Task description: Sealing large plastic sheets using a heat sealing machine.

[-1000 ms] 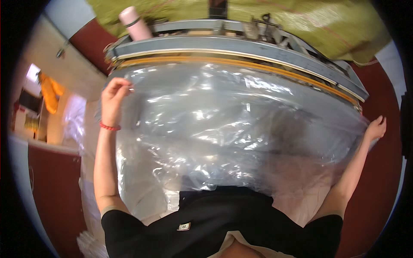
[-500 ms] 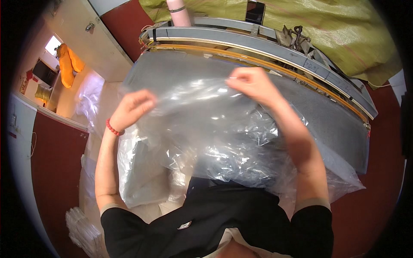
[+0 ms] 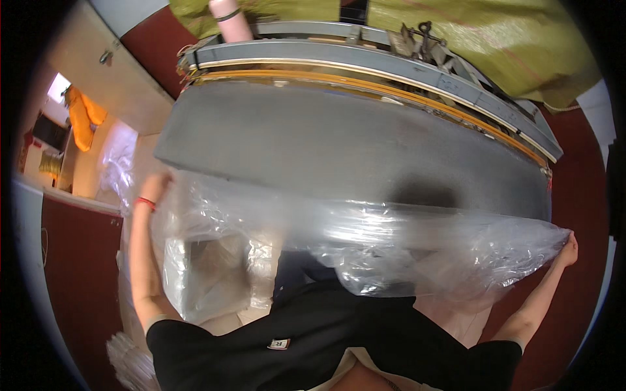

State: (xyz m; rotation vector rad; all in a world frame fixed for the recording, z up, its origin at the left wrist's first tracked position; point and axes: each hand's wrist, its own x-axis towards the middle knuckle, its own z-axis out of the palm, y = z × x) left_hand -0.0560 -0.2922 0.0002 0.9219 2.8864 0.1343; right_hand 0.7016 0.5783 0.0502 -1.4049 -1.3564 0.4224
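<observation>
- Pinching the right corner of the clear film [image 3: 456, 242] in the closed fingers of the right hand [image 3: 570, 249], at right of frame.
- Holding the left hand [image 3: 155, 188] by the film's left end, at left of frame; too blurred to tell any grip of the fingers.
- Spread, as film, across mid-frame, along the lower edge of the grey table [image 3: 280, 124].
- Facing a metal bar [image 3: 365, 60] across upper frame, with a pink bottle [image 3: 231, 23] near its left end.

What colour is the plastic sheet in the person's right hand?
The plastic sheet is clear, with whitish glints; the head view shows it.
</observation>
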